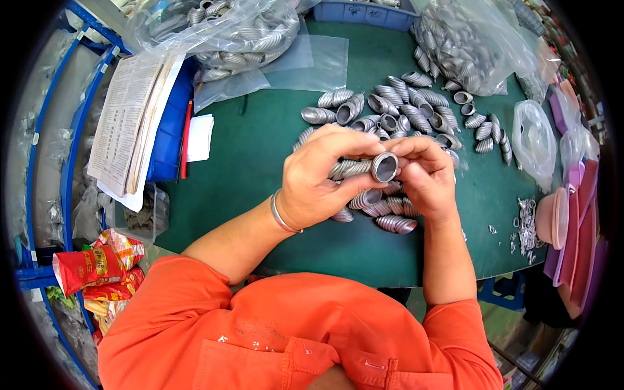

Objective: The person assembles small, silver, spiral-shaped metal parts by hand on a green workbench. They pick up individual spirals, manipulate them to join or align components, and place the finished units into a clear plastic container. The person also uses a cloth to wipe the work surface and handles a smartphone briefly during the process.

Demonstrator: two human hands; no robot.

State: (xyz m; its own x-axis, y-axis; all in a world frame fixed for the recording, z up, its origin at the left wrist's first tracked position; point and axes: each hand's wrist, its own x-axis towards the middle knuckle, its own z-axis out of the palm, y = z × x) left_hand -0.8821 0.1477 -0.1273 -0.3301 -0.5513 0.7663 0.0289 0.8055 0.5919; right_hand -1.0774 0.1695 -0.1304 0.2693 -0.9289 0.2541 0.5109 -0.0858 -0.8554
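Observation:
Over the green tabletop I hold up a grey ribbed metal tube (385,168), its round open end facing me. My left hand (318,168), with a bangle at the wrist, grips the tube between thumb and fingers. At the tube's right side, the fingertips of my right hand (426,170) are pinched together close to its rim; whether they hold a small part cannot be made out. A loose pile of similar ribbed tubes (416,107) lies behind and beneath both hands, several with slanted open ends.
Clear bags of tubes (250,45) (455,52) stand at the back, beside a blue bin (367,14). Papers (127,117), a red pen (186,140) and white slips (200,138) lie left. Small metal pieces (526,224) and a pink container (552,218) sit at right, near an empty-looking plastic bag (534,140).

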